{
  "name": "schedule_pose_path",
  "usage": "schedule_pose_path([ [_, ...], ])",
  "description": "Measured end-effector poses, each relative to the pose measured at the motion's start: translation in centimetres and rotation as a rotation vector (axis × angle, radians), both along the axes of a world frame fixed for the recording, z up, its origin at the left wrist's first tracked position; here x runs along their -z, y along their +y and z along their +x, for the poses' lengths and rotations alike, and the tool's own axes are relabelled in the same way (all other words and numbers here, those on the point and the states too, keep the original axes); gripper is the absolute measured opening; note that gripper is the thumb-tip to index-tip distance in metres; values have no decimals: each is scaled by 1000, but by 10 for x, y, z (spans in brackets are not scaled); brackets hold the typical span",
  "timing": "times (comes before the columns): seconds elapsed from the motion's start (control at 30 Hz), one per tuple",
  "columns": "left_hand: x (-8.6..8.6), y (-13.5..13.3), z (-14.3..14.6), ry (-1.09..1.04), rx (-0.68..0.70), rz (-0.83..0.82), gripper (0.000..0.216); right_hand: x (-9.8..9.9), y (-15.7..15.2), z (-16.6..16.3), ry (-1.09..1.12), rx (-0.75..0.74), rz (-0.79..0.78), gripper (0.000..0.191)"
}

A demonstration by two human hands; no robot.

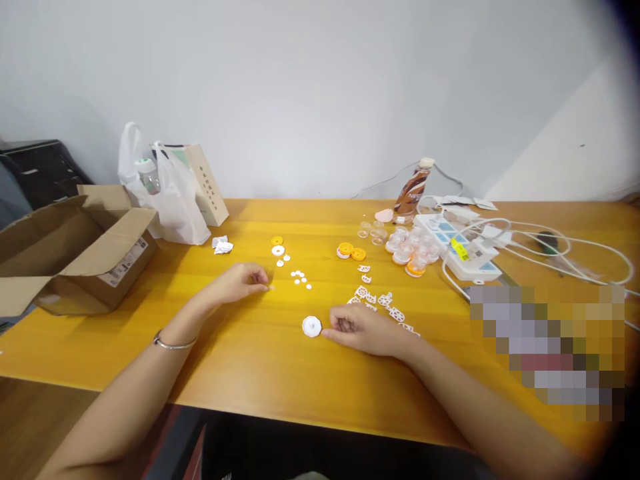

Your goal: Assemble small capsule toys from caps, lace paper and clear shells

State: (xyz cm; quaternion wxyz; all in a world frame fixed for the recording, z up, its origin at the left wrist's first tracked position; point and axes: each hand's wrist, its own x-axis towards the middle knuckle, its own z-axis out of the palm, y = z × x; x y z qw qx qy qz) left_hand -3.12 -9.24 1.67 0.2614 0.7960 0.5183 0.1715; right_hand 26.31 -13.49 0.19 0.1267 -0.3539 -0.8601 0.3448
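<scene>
the left hand lies knuckles up left of the frame's centre, its fingers curled in and the tips pinched on a tiny white bit that pokes out toward the right; too small to tell its shape or long axis. the right hand rests just below centre, loosely curled, fingertips pointing left and almost touching a white disc; whether it holds anything inside the curl i cannot tell. the disc lies flat on the yellow table, round, face up, so it has no long axis. between the hands and a little higher sits a scatter of small white dots, with a yellow ring and a white ring above them. white cut-out pieces lie just behind the right hand, and clear cups cluster further up, beside a power strip and a bottle. an open cardboard box fills the left edge, a white bag next to it. a thin bangle circles the left wrist.
</scene>
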Motion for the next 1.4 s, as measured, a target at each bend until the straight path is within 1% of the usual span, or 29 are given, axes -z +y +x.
schedule_pose_path([
  [0.2, 7, -4, 8, 64, -22, 31, 17, -3, -1, -2, -9, 8, -13, 31],
  [0.33, 9, -5, 10, 142, -32, 115, 17, -3, -1, -3, -15, 27, -24, 30],
  [0.5, 9, -10, 10, 216, -95, 175, 15, -1, -1, -4, 32, 59, -54, 29],
  [0.57, 7, -16, 18, 149, -99, 170, 14, 0, -1, -7, 85, 91, -107, 27],
  [0.63, 4, -26, 33, -30, -72, 134, 17, 0, -2, -12, 174, 142, -174, 26],
  [0.7, 2, -37, 53, -265, -38, 74, 20, -1, -3, -18, 296, 185, -230, 25],
  [0.73, 2, -42, 64, -345, -35, 64, 21, -2, -4, -21, 355, 195, -253, 24],
  [0.8, 4, -48, 81, -423, -14, 69, 20, -6, -5, -27, 438, 208, -286, 23],
  [0.83, 5, -49, 87, -439, -8, 80, 19, -7, -5, -29, 459, 221, -279, 22],
  [0.9, 9, -49, 94, -461, -10, 105, 17, -10, -4, -32, 470, 269, -208, 19],
  [0.97, 14, -47, 96, -482, -19, 128, 15, -10, -3, -34, 471, 328, -119, 17],
  [1.03, 17, -46, 95, -499, -30, 137, 14, -7, -1, -35, 491, 362, -76, 16],
  [1.2, 19, -50, 95, -484, -27, 129, 14, 3, -4, -36, 567, 335, -60, 9],
  [1.4, 24, -55, 96, -407, -36, 164, 14, 11, -5, -33, 576, 338, -127, 9],
])
